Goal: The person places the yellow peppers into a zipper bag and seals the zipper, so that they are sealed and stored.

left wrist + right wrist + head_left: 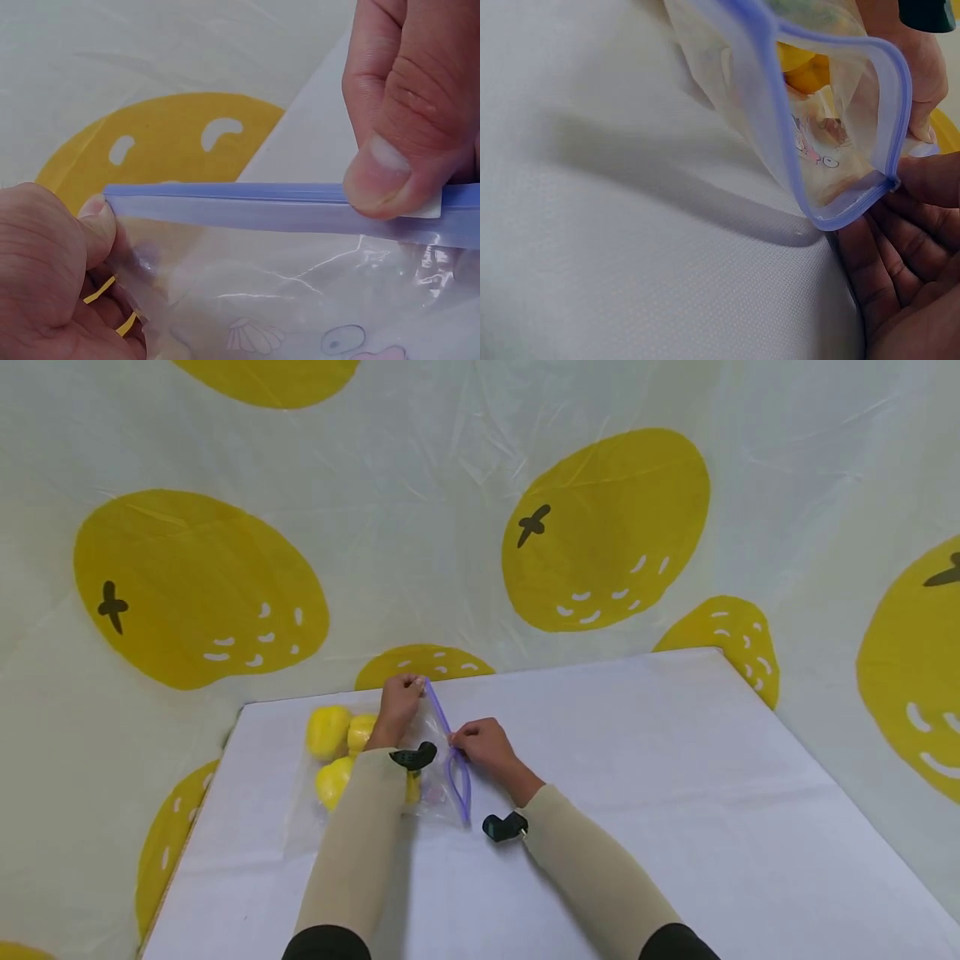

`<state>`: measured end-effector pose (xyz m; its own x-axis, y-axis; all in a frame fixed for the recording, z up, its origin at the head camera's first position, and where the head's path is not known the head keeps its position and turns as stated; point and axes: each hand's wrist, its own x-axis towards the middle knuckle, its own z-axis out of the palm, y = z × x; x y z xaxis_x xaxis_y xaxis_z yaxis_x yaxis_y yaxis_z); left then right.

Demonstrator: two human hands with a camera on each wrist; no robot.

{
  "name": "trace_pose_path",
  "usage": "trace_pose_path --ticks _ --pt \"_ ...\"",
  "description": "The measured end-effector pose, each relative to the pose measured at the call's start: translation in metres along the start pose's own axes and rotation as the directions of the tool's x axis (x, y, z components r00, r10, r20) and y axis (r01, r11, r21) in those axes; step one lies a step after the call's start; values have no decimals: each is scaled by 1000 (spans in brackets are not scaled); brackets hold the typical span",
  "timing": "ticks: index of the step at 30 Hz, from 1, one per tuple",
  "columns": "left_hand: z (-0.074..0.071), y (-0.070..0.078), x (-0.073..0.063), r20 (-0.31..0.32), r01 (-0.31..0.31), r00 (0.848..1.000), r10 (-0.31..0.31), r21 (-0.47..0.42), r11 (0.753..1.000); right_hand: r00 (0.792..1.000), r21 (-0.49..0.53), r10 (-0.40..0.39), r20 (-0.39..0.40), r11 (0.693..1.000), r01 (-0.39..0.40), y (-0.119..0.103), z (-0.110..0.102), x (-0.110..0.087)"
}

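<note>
A clear zip bag [435, 797] with a purple zip strip [225, 192] lies on the white table. Several rounded yellow things [327, 732] show through its plastic, their kind unclear; my left forearm hides part of them. My left hand [401, 702] pinches the far corner of the strip between thumb and fingers. About midway along, my right hand [486, 745] pinches the strip, its thumb over a small white piece [426, 208]. Between my hands the strip lies flat together. On the near side of my right hand the bag's mouth [855, 208] gapes in a loop.
The white table [637, 777] extends to the right of the bag. Behind it hangs a pale sheet [420, 527] printed with large yellow fruit shapes. Dark wrist cameras [505, 827] sit on both beige sleeves.
</note>
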<state>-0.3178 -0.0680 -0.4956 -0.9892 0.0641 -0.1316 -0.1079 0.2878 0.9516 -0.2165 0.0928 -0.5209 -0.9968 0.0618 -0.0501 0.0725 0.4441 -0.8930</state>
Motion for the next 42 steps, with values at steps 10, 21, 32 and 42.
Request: trace_pose_path --ticks 10,21,32,42 --pt "-7 5 -1 -4 -23 1000 23 56 998 999 69 -28 39 997 25 1 -1 1" --pt "-5 3 -1 -51 -57 997 59 41 998 995 61 -13 96 998 7 3 -6 -2" --pt "0 0 -3 -46 -17 999 17 13 1000 984 25 -45 172 999 42 10 -14 -6" --pt "0 -1 -1 -57 -24 998 25 9 1000 981 5 -37 189 999 37 6 -18 -12"
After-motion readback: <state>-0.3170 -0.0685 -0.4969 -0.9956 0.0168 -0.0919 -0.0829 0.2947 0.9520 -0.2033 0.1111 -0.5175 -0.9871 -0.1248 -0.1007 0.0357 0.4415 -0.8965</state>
